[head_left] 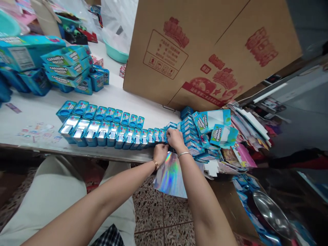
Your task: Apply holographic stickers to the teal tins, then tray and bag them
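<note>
The right hand (175,139) and left hand (160,152) curl close together at the boxes (103,132) lined along the table (151,107) (whether they grip one, I cannot tell); a shiny sheet (170,177) shows beside them.

A single head-worn camera looks forward and down at the left hand (160,153) and right hand (175,138) from nearby, framing desk (112,89), box (202,44) and floor (150,206).

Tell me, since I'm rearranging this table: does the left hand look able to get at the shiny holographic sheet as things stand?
Probably yes: the left hand is close beside the holographic sheet, much of which shows uncovered, though the right forearm crosses in front of part of it.
</note>
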Action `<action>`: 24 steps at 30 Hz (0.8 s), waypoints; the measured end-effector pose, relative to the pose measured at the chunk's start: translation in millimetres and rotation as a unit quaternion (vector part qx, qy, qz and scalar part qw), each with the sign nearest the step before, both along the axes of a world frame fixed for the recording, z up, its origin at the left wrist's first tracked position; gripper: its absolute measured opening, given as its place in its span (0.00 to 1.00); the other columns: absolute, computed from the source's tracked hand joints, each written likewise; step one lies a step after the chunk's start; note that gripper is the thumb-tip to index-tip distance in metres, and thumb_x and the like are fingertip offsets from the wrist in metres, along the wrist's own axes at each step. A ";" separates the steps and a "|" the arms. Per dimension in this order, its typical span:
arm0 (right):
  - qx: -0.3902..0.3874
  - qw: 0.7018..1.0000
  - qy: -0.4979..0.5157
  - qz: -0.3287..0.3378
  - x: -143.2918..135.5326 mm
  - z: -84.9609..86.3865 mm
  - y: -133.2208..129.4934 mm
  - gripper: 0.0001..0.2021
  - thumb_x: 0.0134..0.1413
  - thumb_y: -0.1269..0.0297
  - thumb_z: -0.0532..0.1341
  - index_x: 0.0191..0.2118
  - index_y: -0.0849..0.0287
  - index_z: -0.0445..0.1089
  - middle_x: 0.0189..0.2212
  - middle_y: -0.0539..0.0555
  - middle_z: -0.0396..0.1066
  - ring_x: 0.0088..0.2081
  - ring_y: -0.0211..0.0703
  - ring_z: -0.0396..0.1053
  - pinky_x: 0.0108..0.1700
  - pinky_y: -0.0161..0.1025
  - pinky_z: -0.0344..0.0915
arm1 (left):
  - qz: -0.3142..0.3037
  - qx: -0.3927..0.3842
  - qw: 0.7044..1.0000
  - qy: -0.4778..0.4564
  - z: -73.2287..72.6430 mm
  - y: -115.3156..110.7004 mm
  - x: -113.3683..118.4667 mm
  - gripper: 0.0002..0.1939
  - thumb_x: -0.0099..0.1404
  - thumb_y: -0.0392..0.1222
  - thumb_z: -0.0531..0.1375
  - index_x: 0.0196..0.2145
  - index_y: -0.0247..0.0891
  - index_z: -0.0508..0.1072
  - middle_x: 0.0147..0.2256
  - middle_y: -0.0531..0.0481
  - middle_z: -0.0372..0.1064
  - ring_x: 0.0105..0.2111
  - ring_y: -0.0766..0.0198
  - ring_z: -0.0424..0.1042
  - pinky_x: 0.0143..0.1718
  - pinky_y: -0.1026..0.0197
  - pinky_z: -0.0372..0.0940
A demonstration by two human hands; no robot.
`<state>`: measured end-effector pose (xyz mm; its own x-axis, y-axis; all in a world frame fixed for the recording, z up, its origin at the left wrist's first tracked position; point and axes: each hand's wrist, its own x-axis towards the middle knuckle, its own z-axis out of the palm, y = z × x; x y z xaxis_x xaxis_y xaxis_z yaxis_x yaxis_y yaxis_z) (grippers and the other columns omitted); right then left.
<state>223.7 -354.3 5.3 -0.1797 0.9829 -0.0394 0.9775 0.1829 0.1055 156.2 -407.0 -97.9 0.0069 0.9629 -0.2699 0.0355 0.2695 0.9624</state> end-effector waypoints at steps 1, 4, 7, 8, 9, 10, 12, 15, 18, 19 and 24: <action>0.001 1.000 0.004 -0.004 -0.1 -0.6 0.7 0.08 0.61 0.71 0.56 0.40 0.57 0.73 0.38 0.56 0.76 0.46 0.50 0.68 0.44 0.40 0.56 | -0.001 -0.005 1.000 -0.002 -1.4 0.5 0.4 0.16 0.69 0.48 0.61 0.49 0.33 0.73 0.47 0.47 0.73 0.43 0.54 0.75 0.43 0.51 0.73; 0.009 1.000 0.018 -0.020 -0.9 -3.7 2.3 0.07 0.61 0.70 0.57 0.40 0.56 0.73 0.37 0.55 0.75 0.46 0.49 0.67 0.45 0.39 0.55 | -0.007 -0.019 1.000 -0.007 -7.3 1.7 1.9 0.17 0.69 0.47 0.61 0.50 0.34 0.73 0.48 0.46 0.73 0.44 0.54 0.75 0.44 0.50 0.72; 0.024 0.998 0.033 -0.037 -2.3 -8.9 2.6 0.07 0.62 0.68 0.57 0.41 0.56 0.73 0.38 0.55 0.74 0.47 0.50 0.66 0.47 0.40 0.55 | -0.021 -0.025 0.999 -0.014 -14.2 1.7 1.9 0.17 0.70 0.47 0.61 0.51 0.35 0.72 0.49 0.45 0.72 0.44 0.55 0.75 0.44 0.50 0.72; 0.030 0.998 0.037 -0.044 -2.7 -11.0 2.5 0.07 0.62 0.68 0.57 0.42 0.56 0.73 0.38 0.56 0.73 0.47 0.50 0.66 0.47 0.40 0.54 | -0.029 -0.024 0.999 -0.017 -16.1 1.3 1.2 0.17 0.70 0.47 0.61 0.51 0.35 0.72 0.49 0.45 0.72 0.44 0.55 0.75 0.44 0.50 0.72; 0.037 0.997 0.041 -0.051 -3.0 -13.0 2.4 0.08 0.63 0.67 0.56 0.42 0.55 0.72 0.38 0.56 0.73 0.47 0.51 0.66 0.48 0.40 0.54 | -0.038 -0.020 0.999 -0.022 -17.4 0.8 0.2 0.17 0.70 0.47 0.61 0.51 0.35 0.72 0.49 0.45 0.72 0.44 0.55 0.75 0.44 0.50 0.72; 0.043 0.997 0.044 -0.056 -3.2 -15.1 2.3 0.08 0.63 0.67 0.56 0.42 0.55 0.72 0.37 0.57 0.73 0.48 0.51 0.66 0.49 0.41 0.54 | -0.050 -0.013 0.998 -0.028 -18.1 0.2 -1.2 0.16 0.70 0.47 0.61 0.51 0.35 0.72 0.49 0.45 0.72 0.44 0.55 0.75 0.44 0.50 0.73; 0.052 0.995 0.049 -0.063 -3.4 -18.6 2.2 0.09 0.64 0.67 0.55 0.43 0.55 0.72 0.37 0.57 0.72 0.48 0.51 0.65 0.49 0.42 0.54 | -0.077 0.009 0.996 -0.044 -17.7 -1.0 -4.3 0.16 0.69 0.47 0.62 0.50 0.34 0.73 0.48 0.46 0.73 0.44 0.55 0.75 0.43 0.50 0.73; 0.060 0.995 0.056 -0.064 -3.1 -22.4 2.3 0.09 0.65 0.67 0.55 0.45 0.55 0.72 0.39 0.58 0.72 0.48 0.52 0.65 0.50 0.42 0.53 | -0.107 0.045 0.991 -0.070 -13.3 -1.1 -8.0 0.15 0.69 0.46 0.62 0.48 0.34 0.73 0.46 0.47 0.73 0.42 0.56 0.75 0.42 0.52 0.73; 0.066 0.994 0.060 -0.057 -3.0 -24.6 2.1 0.11 0.65 0.67 0.54 0.47 0.54 0.72 0.41 0.58 0.73 0.49 0.52 0.64 0.51 0.43 0.53 | -0.112 0.064 0.988 -0.083 -8.3 0.0 -9.8 0.15 0.69 0.47 0.62 0.47 0.33 0.74 0.45 0.48 0.73 0.42 0.55 0.75 0.41 0.52 0.73; 0.068 0.994 0.061 -0.054 -3.2 -25.1 1.9 0.11 0.65 0.67 0.54 0.47 0.54 0.73 0.41 0.58 0.73 0.49 0.52 0.63 0.51 0.43 0.53 | -0.111 0.066 0.988 -0.085 -7.1 0.2 -10.1 0.16 0.69 0.48 0.61 0.47 0.33 0.74 0.45 0.48 0.73 0.42 0.55 0.75 0.41 0.52 0.73; 0.082 0.994 0.064 -0.043 -5.5 -28.2 -1.0 0.13 0.65 0.67 0.53 0.44 0.54 0.75 0.40 0.57 0.73 0.48 0.52 0.63 0.50 0.44 0.55 | -0.103 0.062 0.990 -0.079 -2.5 -3.4 -13.1 0.16 0.70 0.49 0.61 0.48 0.33 0.74 0.46 0.48 0.73 0.43 0.54 0.75 0.43 0.51 0.73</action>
<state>218.1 -355.4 -22.8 -0.0886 0.9863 0.1394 0.9960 0.0894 0.0009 143.1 -410.4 -100.4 0.2399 0.9622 -0.1290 -0.0771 0.1513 0.9855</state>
